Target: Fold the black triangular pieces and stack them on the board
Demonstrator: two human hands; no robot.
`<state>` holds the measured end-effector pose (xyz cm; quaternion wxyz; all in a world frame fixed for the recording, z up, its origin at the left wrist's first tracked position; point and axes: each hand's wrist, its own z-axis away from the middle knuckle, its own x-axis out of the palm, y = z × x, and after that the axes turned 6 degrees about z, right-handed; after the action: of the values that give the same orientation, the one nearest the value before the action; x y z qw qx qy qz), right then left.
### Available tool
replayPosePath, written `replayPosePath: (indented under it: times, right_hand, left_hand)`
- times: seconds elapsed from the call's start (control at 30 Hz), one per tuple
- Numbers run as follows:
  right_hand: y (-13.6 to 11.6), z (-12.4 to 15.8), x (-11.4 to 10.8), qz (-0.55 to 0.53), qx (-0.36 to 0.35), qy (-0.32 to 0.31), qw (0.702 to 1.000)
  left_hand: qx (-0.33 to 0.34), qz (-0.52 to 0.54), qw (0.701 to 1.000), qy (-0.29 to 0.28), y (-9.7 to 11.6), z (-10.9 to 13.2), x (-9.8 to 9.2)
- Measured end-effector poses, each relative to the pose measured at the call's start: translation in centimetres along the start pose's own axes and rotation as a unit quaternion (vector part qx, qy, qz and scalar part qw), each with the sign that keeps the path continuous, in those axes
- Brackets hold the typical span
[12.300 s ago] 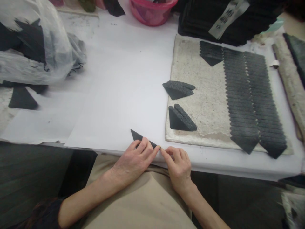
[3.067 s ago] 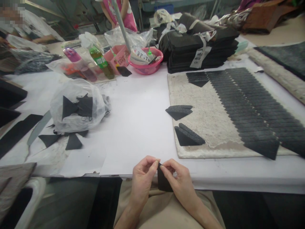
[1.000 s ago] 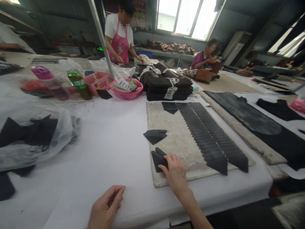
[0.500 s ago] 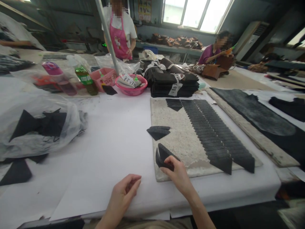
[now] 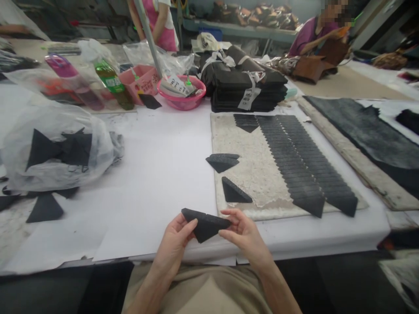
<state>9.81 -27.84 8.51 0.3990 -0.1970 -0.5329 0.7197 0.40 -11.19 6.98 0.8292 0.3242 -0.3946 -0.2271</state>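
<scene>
Between my two hands, a black triangular piece (image 5: 209, 226), like leather or fabric with a thick upper edge, hangs just above the table's front edge. My left hand (image 5: 176, 233) is closed on its left end, thumb in front. At the other end, my right hand (image 5: 244, 229) has its fingers and thumb around the tip. Just beyond, on a pale board (image 5: 255, 174), lie a black triangular piece (image 5: 235, 192) and a small black stack (image 5: 223, 162). Overlapping black pointed pieces (image 5: 294, 170) form two long rows on the board's right side.
On the left lies a clear plastic bag (image 5: 65, 148) with black pieces. Toward the back are a pink basin (image 5: 183, 101), a green bottle (image 5: 113, 85) and a tied black stack (image 5: 247, 89). A second board (image 5: 353, 152) lies right. Co-workers stand or sit beyond.
My right hand has drawn back from the board, bringing a black piece to my left hand, which now grips it too. Another piece stays on the board. The view has tilted down.
</scene>
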Motion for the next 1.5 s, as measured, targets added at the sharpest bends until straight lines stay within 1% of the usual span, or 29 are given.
replayPosePath:
  times: [0.07,0.27,0.63,1.07,1.3,1.5]
  right_hand:
    - [0.0,0.3,0.3,-0.036,0.002,0.010,0.999]
    - [0.3,0.6,1.2,-0.059,0.008,0.019,0.998]
    - [0.6,0.5,1.4,-0.079,0.009,0.043,0.996]
    - [0.7,0.3,1.3,-0.069,0.016,0.049,0.996]
    - [1.2,0.2,1.2,-0.053,0.015,0.041,0.998]
    - [1.7,-0.1,1.0,-0.011,0.037,0.046,0.998]
  left_hand:
    - [0.003,0.000,1.000,0.016,-0.1,0.3,-0.4]
    - [0.001,0.015,0.999,0.037,-0.2,0.8,-0.6]
    - [0.004,0.020,1.000,0.024,-0.3,0.8,-0.9]
    - [0.007,0.028,0.999,0.032,-0.5,0.5,-0.9]
    - [0.010,0.036,0.999,0.020,-0.7,0.5,-1.0]
    - [0.028,0.034,0.999,0.000,-0.7,0.4,-0.9]
